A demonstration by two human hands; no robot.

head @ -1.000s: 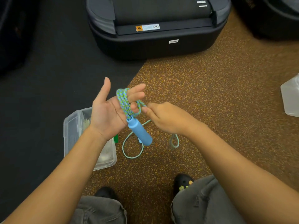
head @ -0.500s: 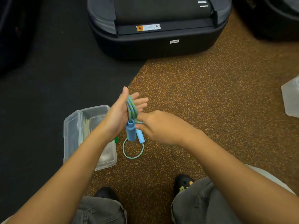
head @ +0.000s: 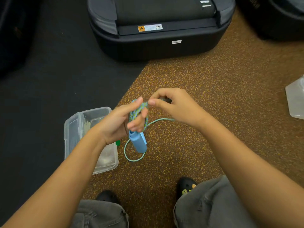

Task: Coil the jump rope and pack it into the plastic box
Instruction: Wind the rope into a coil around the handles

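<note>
The jump rope (head: pixel 137 111), braided blue and green, is wound in several turns round the fingers of my left hand (head: pixel 120 124). Its blue handle (head: pixel 138 143) hangs below that hand, with a second handle partly hidden behind it. My right hand (head: pixel 174 106) is just right of the coil and pinches the rope near its top. A loose strand runs out from under the right hand and ends in a loop (head: pixel 131 156) on the floor. The clear plastic box (head: pixel 74 129) lies open on the floor, below and left of my left hand.
A big black case (head: pixel 156 43) stands ahead of me. Another clear container (head: pixel 296 102) sits at the right edge. A small green piece (head: pixel 118 143) lies beside the box. Black mat on the left, brown speckled floor on the right. My shoes (head: pixel 185 186) and knees are at the bottom.
My right hand has gone up and to the right, over the top of the coil, taking the rope with it. My left hand has turned, and less loose rope lies on the floor.
</note>
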